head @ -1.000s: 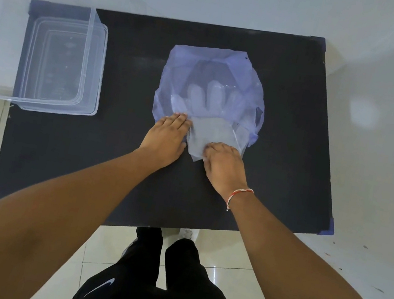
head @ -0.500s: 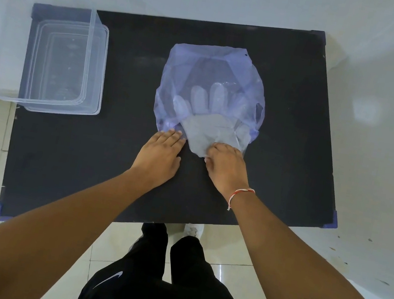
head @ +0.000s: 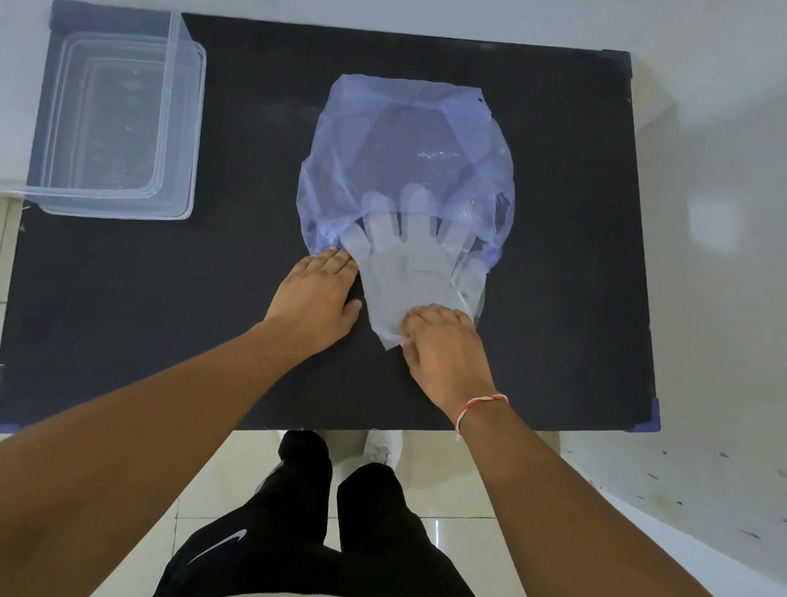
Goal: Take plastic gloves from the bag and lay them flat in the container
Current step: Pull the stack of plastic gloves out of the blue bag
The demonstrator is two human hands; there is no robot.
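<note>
- The translucent purple bag [head: 411, 165] lies flat mid-tabletop [head: 224, 301], mouth toward the person. You can see the dark surface through it, so what else is inside is hard to say.
- A clear plastic glove [head: 409, 269] is about halfway out: cuff and palm lie on the tabletop, fingertips tucked under the bag's edge and only showing as pale shapes through the film. Can't tell whether it's one glove or a few stacked.
- The left hand [head: 317, 290] is flat, palm down, fingers together, fingertips at the bag's near-left edge, right next to the glove's thumb. It's spread, not gripping.
- The right hand [head: 446, 346] sits on the cuff end with fingers curled down. The fingertips are hidden under the hand, so whether it's pinching the plastic or just pressing, I can't tell.
- The clear container [head: 119, 122] is at the far-left corner, well away from the bag. Its see-through walls blur into the wall behind and its left side hangs past the tabletop's edge.
</note>
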